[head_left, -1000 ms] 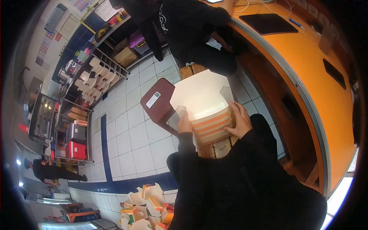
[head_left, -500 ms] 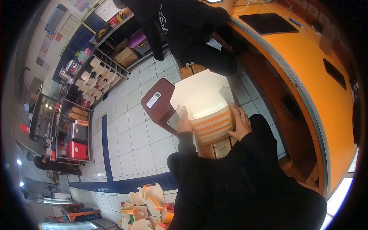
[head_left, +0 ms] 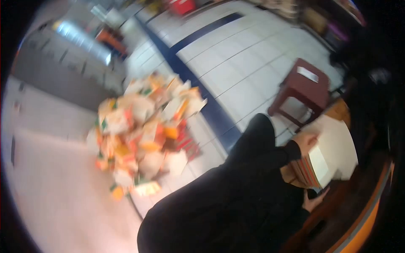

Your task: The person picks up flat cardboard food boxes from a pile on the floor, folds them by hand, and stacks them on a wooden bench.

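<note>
A stack of nested paper food boxes (head_left: 341,145), white inside with orange-striped sides, stands at the right of the view. My left hand (head_left: 306,142) is at the near left corner of the stack, its fingers curled against the top paper food box; blur hides the exact hold. Beside the lower edge of the stack is my right hand (head_left: 315,200), thumb and fingers spread apart, with nothing visible in it. Part of that hand is hidden by my dark sleeve.
A large blurred heap of folded food boxes (head_left: 141,126) lies on the floor at left. A maroon stool (head_left: 306,86) stands beyond the stack. An orange-edged counter (head_left: 371,215) borders the lower right. A person in dark clothing (head_left: 367,71) is at the upper right.
My view has swung left and down, bringing the heap of boxes into the middle left and shifting the stack rightward. My right hand has loosened from the stack's side, fingers spread.
</note>
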